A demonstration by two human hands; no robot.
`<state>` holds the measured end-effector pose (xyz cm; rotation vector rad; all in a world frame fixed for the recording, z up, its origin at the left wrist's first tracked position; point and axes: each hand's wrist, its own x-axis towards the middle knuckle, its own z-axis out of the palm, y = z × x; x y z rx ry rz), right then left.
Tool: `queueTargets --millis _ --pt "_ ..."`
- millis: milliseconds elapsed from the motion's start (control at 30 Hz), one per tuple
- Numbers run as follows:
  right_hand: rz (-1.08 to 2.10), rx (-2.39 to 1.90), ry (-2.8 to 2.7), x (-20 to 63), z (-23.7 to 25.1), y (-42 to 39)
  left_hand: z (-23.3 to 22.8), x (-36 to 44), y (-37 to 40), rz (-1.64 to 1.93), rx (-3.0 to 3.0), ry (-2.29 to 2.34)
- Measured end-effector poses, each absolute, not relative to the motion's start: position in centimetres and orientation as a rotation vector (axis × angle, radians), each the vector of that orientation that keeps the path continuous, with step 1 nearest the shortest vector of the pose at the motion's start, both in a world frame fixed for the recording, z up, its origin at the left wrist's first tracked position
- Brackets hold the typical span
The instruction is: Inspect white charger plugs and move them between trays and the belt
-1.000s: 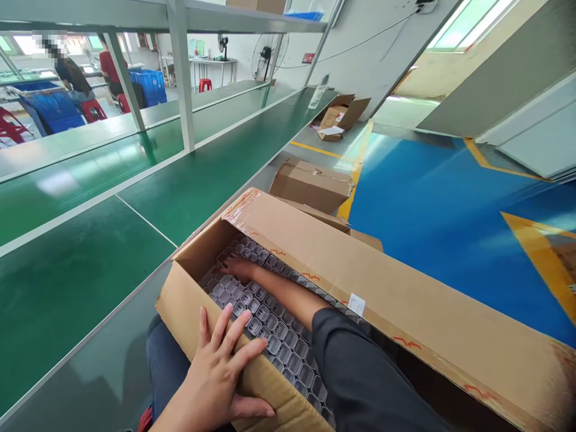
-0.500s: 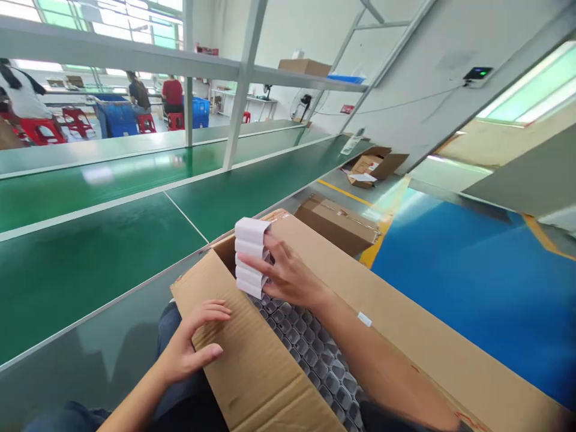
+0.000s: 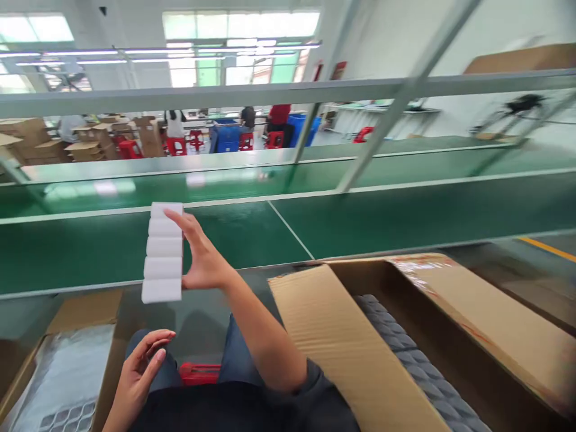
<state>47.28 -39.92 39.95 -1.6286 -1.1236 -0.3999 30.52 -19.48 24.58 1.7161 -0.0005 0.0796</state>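
Above the green bench (image 3: 90,252), right hand (image 3: 202,264) grips a row of white cups (image 3: 162,253), upright in air; left hand (image 3: 139,366) open, empty, over lap, beside carton (image 3: 342,336)

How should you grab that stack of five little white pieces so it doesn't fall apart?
Probably by its two ends, top and bottom, squeezing them together. The white stack stands upright as five separate pieces, so a side grip could let them slip. The right hand comes from the stack's right side, fingers spanning it; the left hand is empty below.
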Motion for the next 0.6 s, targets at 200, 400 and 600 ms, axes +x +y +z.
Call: queueTargets --millis 200,400,600 --pt "0.444 -0.867 -0.532 41.6 26.7 -31.4 24.5 29.3 -15.8 0.429 1.591 0.103" --pt "0.749 -0.534 -0.176 35.7 24.6 -31.7 26.4 29.4 -16.8 0.322 1.594 -0.110" --pt "0.765 -0.482 -0.129 33.2 23.4 -33.6 29.2 30.8 -16.4 0.297 1.647 -0.450"
